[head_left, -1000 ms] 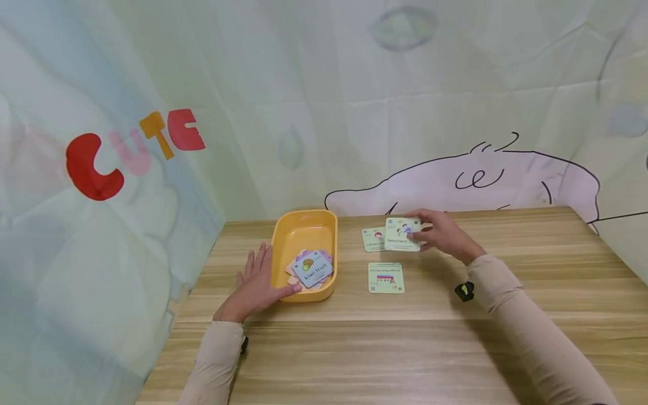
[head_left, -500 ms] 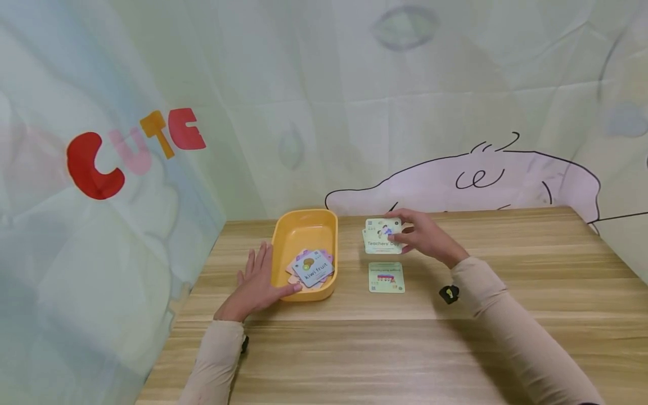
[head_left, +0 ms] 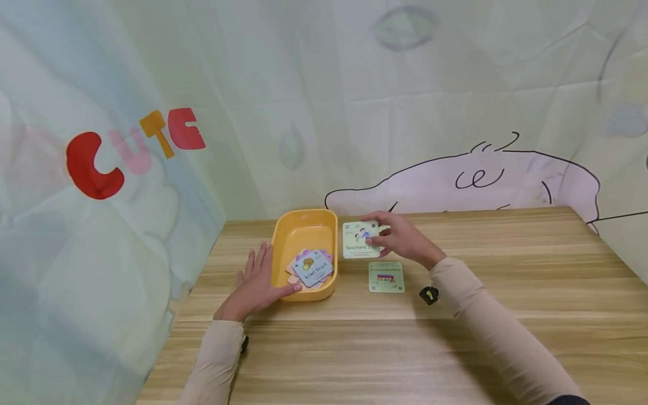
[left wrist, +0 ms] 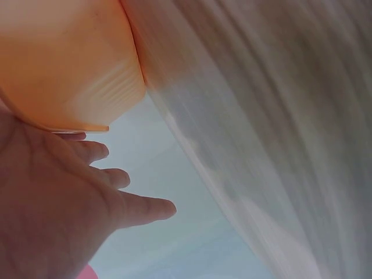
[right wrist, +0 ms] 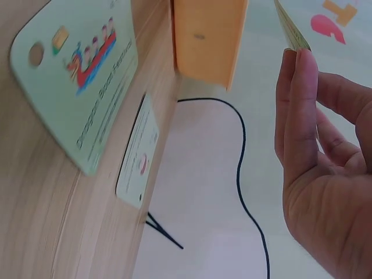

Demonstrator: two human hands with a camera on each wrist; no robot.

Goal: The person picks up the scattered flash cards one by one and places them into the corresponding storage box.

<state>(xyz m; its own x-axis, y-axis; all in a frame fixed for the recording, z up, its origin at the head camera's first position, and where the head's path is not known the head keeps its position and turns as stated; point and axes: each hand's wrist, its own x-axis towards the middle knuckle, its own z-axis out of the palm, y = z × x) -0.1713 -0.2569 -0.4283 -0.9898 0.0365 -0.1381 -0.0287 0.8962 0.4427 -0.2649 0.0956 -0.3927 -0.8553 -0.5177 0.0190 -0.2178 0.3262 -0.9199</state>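
My right hand (head_left: pixel 405 241) pinches a pale green "Teachers' Day" card (head_left: pixel 356 239) by its right side, just right of the yellow tray (head_left: pixel 304 233). In the right wrist view the held card (right wrist: pixel 293 29) appears edge-on, raised off the table. My left hand (head_left: pixel 253 286) rests against the tray's left side, fingers spread and straight, thumb over the front rim. Inside the tray a "kiwi fruit" card (head_left: pixel 313 269) tops several pink and purple cards. A dragon boat card (head_left: pixel 386 277) lies below my right hand. Another green card (right wrist: pixel 138 160) lies behind it, mostly hidden by that hand in the head view.
The wood-grain table (head_left: pixel 354 354) ends at the back against a printed curtain (head_left: pixel 304 112). A second curtain side with "CUTE" letters (head_left: pixel 96 166) runs along the left. A small black device (head_left: pixel 429 295) sits at my right wrist.
My right hand has carried the "Teachers' Day" card left, across the other green card, to beside the tray. My left hand and the tray have stayed put.
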